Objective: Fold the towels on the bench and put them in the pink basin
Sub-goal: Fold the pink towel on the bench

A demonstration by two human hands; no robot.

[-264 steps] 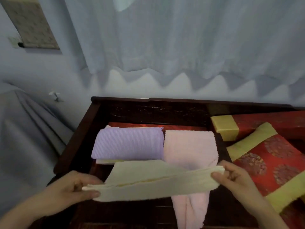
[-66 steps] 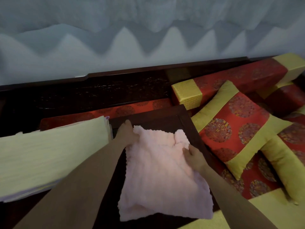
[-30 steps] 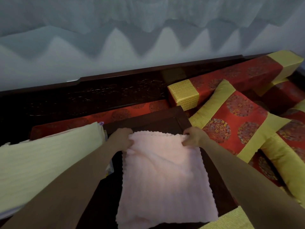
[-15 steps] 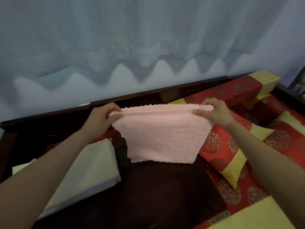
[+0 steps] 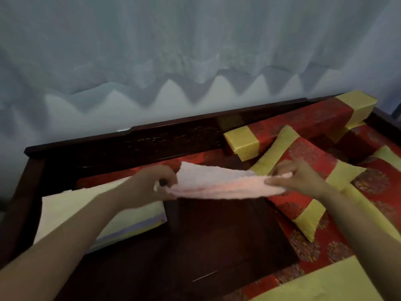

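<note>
While both hands are raised over the bench [image 5: 217, 240], the pink towel [image 5: 221, 184] hangs stretched between them, clear of the dark wood.

Head view:
- Left hand [image 5: 149, 185] grips the towel's left end. Fingers are curled round bunched cloth, knuckles toward the camera.
- Right hand [image 5: 301, 179] pinches the right end. Thumb and fingertips are closed on the edge, with the other fingers bent above it.
- The towel looks doubled over and lies nearly flat in the air. The far layer lifts up toward the left end and the near edge sags a little mid-span. It touches only the two hands, as far as shows.
- The bare seat board is directly under the towel, and the bench backrest [image 5: 173, 137] is behind it.
- The yellow towel [image 5: 71, 207] lies folded on the bench, left of the pink one and lower. The edge of a purple towel [image 5: 132, 228] shows under its near side.
- The left forearm crosses over that stack. Cannot tell if it touches.
- A red-and-gold pillow [image 5: 308, 155] sits right of the board, behind and below the right hand. It is near the towel's right end but apart from it.
- A bolster [image 5: 308, 120] in the same cloth lies along the backrest, right half.
- A pale curtain [image 5: 195, 51] hangs behind the bench, its hem scalloped above the rail.
</note>
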